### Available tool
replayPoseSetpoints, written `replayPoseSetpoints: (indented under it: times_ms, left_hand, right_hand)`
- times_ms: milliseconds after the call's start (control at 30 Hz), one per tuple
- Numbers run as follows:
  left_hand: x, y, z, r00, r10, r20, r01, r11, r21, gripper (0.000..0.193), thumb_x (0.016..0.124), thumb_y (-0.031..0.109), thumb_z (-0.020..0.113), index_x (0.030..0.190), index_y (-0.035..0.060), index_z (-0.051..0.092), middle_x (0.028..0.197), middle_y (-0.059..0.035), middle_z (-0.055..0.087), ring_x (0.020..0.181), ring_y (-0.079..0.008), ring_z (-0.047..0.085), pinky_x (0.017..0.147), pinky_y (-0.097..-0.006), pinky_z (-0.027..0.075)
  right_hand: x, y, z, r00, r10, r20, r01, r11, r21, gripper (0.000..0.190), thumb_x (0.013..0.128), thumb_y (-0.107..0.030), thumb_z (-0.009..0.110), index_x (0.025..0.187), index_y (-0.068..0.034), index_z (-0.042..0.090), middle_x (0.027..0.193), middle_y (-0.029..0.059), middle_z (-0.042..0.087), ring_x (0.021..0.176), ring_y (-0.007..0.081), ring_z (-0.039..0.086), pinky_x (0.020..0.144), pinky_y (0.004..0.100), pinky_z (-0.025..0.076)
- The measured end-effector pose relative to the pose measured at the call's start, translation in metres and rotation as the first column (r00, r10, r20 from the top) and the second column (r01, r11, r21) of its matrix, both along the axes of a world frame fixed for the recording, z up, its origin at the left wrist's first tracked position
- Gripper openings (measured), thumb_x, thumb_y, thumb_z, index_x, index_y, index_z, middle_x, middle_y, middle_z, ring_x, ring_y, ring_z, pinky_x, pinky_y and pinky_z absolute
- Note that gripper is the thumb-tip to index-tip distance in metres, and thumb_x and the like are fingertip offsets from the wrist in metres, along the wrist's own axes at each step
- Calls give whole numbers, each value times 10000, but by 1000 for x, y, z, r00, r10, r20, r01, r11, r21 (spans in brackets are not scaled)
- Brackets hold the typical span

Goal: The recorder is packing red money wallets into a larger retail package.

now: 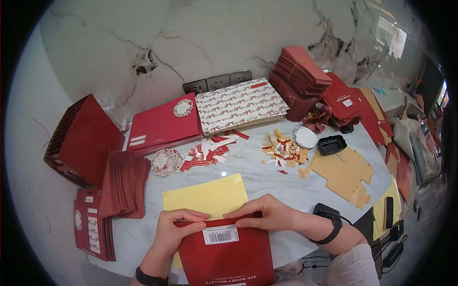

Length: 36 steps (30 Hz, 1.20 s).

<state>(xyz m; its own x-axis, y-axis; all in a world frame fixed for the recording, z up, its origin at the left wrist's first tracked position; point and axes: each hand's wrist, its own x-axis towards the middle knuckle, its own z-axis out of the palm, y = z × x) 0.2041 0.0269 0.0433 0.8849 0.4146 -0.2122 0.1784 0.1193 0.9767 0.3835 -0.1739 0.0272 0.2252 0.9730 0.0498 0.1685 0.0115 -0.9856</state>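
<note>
Before me is a red printed card sleeve for money wallets (pixel 225 257), with a white barcode label near its upper edge. My left hand (pixel 182 227) pinches that upper edge just left of the label, thumb on the red face. On the other side of the label, my right hand (pixel 264 214) grips the same edge between thumb and fingers. A yellow sheet (pixel 207 193) shows beyond the edge, under my fingertips. Whether the sheet is inside or behind the sleeve I cannot tell. Black bands are on both wrists.
Dark red envelopes (pixel 125 182) and printed red packs (pixel 93 225) stand left. Farther back lie round tags (pixel 167 162), small labels (pixel 204 153), a red card stack (pixel 164 121) and patterned cards (pixel 243 103). Paper scraps (pixel 286 146), a black tray (pixel 332 144) and tan card (pixel 340 171) are right.
</note>
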Motion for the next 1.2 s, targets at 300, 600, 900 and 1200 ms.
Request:
replayPoseSetpoints:
  times_ms: [300, 600, 900, 1200]
  left_hand:
    - [-6, 12, -12, 974, -214, -78, 202, 969, -142, 93, 897, -1, 676, 983, -37, 684, 1068, -167, 717, 919, -160, 686, 825, -272, 560]
    - [-10, 18, 1, 906, -417, -75, 420, 907, 32, 332, 966, 74, 603, 1294, 23, 628, 1186, -82, 693, 1062, -117, 612, 928, -261, 485]
    - [-12, 35, 1, 755, -655, -14, 655, 753, 68, 351, 924, 58, 656, 1272, 14, 640, 1225, -106, 679, 1106, -139, 602, 964, -280, 473]
    - [-17, 40, -1, 645, -761, 64, 764, 645, -27, 334, 961, 71, 616, 1289, 11, 630, 1197, -102, 676, 1078, -124, 592, 919, -257, 466]
  right_hand:
    - [4, -2, 9, 993, 41, 109, -26, 991, -134, 255, 890, -83, 711, 1142, -44, 720, 1073, 101, 740, 985, 136, 695, 874, 253, 521]
    - [-2, -3, 10, 999, 27, -24, -26, 999, 19, 266, 870, -72, 714, 1134, -43, 715, 1067, 118, 735, 957, 145, 695, 854, 266, 523]
    - [-9, -3, 6, 990, 143, -14, -143, 990, 0, 260, 858, -36, 730, 1117, -52, 732, 1048, 86, 736, 953, 153, 693, 853, 263, 528]
    - [-12, -4, 18, 981, 196, -9, -196, 981, 10, 236, 817, -1, 751, 1046, -58, 760, 1041, 92, 727, 935, 174, 694, 825, 275, 542]
